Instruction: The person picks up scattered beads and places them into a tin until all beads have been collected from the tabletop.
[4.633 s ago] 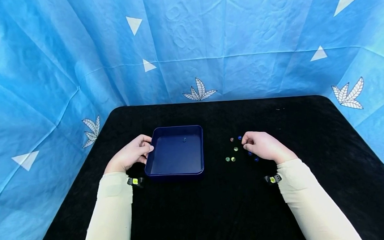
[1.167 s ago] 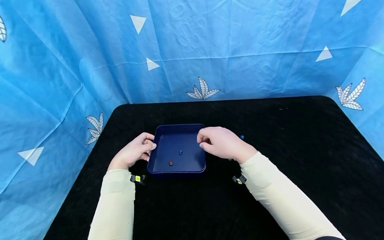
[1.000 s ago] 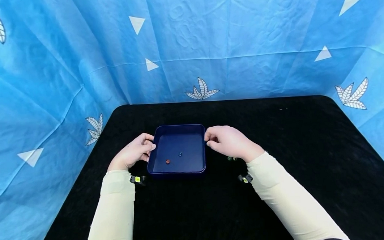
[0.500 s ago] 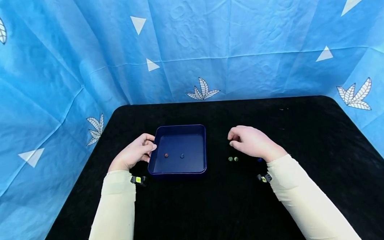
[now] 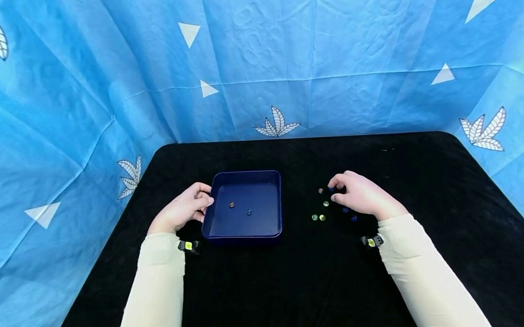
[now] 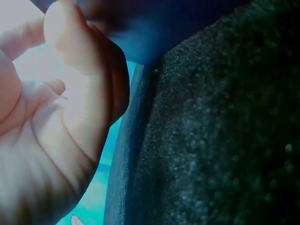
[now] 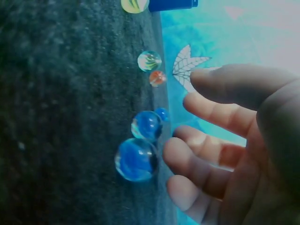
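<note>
Our left hand (image 5: 182, 207) grips the tray (image 5: 259, 193) while, right of it, our empty, loosely parted right hand (image 5: 359, 194) should gently pinch a blue marble (image 5: 331, 189).

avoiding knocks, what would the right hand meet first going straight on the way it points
Probably the farthest blue marble, by the fingers of the right hand; the head view leaves height unclear.

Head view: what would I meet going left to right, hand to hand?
Left hand, orange marble in the tray, bluish marble in it, green marble outside, yellowish marble, pale-green marble, right hand. Left out: reddish marble, level with the yellowish one; blue marbles by the right hand.
</note>
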`<state>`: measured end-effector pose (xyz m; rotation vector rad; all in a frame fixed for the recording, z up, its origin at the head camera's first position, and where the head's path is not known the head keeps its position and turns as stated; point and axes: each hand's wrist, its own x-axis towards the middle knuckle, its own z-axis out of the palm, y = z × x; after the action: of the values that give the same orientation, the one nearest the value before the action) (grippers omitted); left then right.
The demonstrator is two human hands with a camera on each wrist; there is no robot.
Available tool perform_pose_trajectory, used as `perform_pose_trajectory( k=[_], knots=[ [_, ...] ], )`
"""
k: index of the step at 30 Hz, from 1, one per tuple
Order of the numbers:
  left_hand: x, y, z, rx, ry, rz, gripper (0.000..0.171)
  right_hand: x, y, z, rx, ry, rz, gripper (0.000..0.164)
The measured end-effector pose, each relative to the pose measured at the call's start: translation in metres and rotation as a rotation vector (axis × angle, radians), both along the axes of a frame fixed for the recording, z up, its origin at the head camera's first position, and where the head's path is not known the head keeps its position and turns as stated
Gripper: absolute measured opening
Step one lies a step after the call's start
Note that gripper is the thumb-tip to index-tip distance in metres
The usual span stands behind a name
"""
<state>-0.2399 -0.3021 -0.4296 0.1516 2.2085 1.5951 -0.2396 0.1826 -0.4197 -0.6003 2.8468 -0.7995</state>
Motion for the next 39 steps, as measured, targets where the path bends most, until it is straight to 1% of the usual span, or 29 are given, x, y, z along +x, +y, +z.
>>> perform_pose_trajectory(
  k=[3, 7, 14, 20, 26, 32, 39],
  knots=[
    [0.0000, -0.0009, -0.0006, 0.005, -0.003, -0.001, 0.048, 0.0009, -0.0004, -0.0028, 0.005, -0.038, 0.029, 0.028],
    [0.0000, -0.0008, -0.0013, 0.005, -0.005, 0.002, 0.046, 0.0021, -0.0016, -0.0051, 0.018, -0.074, 0.032, 0.029],
    [0.0007, 0.0022, 0.0020, -0.012, 0.002, -0.003, 0.042, 0.0025, -0.0026, -0.0082, 0.029, -0.060, 0.021, 0.027],
    [0.0002, 0.0023, 0.0030, -0.001, -0.005, -0.001, 0.040, 0.0013, -0.0026, -0.0068, 0.049, -0.080, 0.026, 0.023],
    [0.0007, 0.0016, 0.0035, 0.004, -0.011, 0.000, 0.040, 0.0007, -0.0017, -0.0038, 0.074, -0.124, 0.069, 0.012],
    [0.0017, 0.0014, 0.0045, 0.001, -0.006, 0.001, 0.039, 0.0033, -0.0002, -0.0006, 0.057, -0.191, 0.081, 0.012],
    [0.0020, 0.0005, 0.0033, 0.004, 0.002, -0.001, 0.039, 0.0059, 0.0000, 0.0009, 0.051, -0.194, 0.089, 0.016]
  ],
)
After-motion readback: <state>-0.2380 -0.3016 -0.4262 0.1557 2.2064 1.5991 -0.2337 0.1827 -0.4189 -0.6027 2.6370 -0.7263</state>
